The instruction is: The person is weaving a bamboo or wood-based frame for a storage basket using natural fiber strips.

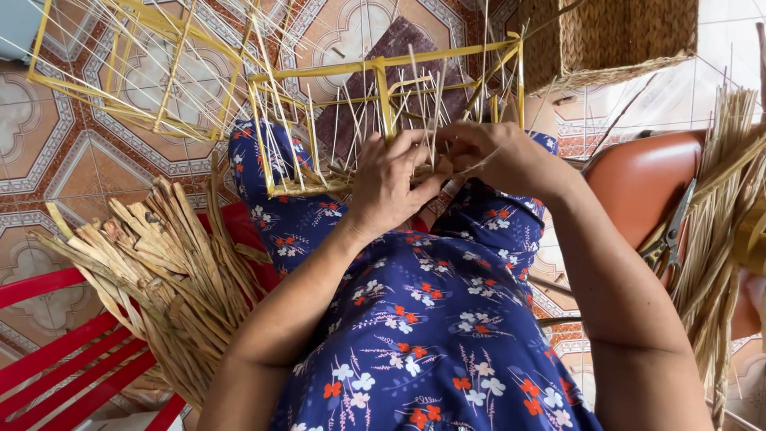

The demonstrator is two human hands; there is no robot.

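In the head view, the left hand [388,179] pinches pale straw strands [435,112] at the near rim of a yellow wire frame [383,88] resting on the person's lap. The right hand [499,156], just beside it, closes its fingers on the same strands. A bundle of dried reeds [171,271] lies left on a red chair [72,351]; scissors [670,235] sit right.

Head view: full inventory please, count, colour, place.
wire frame: one, yellow, on the lap, both hands at its lower edge
second wire frame: one, yellow, floor, upper left
flat straw bundle: one, tan, on red chair
red chair: one, lower left
woven basket: one, tan, top right
reed bundle: one, pale, right
scissors: one pair, on orange seat
orange seat: one, right
floral dress: blue
left hand: pinching strands
right hand: pinching strands
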